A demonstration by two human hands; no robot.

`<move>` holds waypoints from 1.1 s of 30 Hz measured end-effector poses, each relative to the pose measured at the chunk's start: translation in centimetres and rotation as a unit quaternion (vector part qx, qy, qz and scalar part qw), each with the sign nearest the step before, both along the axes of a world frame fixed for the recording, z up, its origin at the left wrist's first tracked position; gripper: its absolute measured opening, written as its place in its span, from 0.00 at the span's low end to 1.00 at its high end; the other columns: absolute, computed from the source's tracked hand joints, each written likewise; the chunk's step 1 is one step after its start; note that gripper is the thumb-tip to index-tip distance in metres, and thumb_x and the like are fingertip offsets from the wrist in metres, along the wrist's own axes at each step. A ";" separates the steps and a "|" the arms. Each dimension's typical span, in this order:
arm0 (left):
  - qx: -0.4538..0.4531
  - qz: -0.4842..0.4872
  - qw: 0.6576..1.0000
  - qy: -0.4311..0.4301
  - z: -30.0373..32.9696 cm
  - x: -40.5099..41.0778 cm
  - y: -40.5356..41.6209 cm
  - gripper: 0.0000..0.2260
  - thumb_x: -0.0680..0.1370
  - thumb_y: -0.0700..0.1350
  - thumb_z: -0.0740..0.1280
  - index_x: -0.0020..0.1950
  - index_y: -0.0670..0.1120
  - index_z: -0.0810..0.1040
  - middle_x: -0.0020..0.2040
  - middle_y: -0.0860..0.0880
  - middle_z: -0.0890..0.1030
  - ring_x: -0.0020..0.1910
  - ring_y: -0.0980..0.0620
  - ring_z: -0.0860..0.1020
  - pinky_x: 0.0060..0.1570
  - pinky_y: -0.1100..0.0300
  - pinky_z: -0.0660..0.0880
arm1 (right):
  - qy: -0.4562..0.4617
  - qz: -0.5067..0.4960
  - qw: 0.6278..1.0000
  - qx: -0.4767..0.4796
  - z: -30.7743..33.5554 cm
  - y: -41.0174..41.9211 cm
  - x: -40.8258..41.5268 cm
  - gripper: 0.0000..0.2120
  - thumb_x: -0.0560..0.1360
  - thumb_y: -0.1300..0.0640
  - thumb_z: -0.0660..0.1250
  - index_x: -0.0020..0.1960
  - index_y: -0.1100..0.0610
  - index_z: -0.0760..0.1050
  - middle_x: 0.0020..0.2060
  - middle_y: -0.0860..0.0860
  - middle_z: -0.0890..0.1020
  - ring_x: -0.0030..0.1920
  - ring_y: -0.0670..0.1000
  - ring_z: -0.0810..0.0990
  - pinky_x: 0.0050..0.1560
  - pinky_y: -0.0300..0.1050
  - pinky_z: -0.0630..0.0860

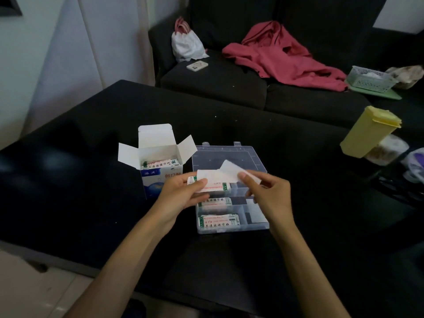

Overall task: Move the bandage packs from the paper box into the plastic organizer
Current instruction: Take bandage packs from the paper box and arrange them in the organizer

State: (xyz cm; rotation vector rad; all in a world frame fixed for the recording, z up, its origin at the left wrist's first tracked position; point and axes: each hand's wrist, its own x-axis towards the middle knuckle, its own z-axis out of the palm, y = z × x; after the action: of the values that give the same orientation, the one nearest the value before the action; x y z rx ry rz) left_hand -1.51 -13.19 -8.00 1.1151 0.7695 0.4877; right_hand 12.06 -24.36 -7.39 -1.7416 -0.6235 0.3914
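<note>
We take the plastic organizer (231,191) as our landmark; it lies open on the black table (91,180), its clear lid folded back on the far side. Just beside its left wall stands the paper box (160,166), flaps open, and we can still see bandage packs (159,164) inside it, so the box is not yet emptied.

Within the organizer, two packs already lie in the left-hand compartments: one (215,201) in the middle row and one (219,220) in the row nearest us. The small compartments along its right side look bare, as far as we can tell.

Above the organizer's far-left corner, our left hand (181,191) pinches the pack in transit (212,183) between thumb and fingers. Our right hand (268,191), over the organizer's right half, pinches the right end of a white paper (229,169) that lies over the pack; whether it is a loose leaflet or part of the wrapping, we cannot tell.

We judge the task partly done: two packs are placed, one is in hand, and several remain in the box.
</note>
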 end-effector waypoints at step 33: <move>0.131 0.017 0.991 0.035 0.7 -1.1 1.0 0.11 0.75 0.37 0.69 0.57 0.45 0.81 0.44 0.50 0.84 0.42 0.59 0.83 0.37 0.68 0.79 | -0.009 0.156 0.983 -0.097 0.5 -1.2 1.6 0.04 0.70 0.57 0.73 0.42 0.49 0.81 0.39 0.44 0.83 0.40 0.42 0.82 0.37 0.32 0.77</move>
State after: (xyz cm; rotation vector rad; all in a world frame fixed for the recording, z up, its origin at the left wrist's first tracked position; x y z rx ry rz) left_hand -2.61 -12.16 -7.27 1.3696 0.8026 0.5936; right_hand 13.64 -25.58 -6.87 -1.8360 -0.9001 0.6747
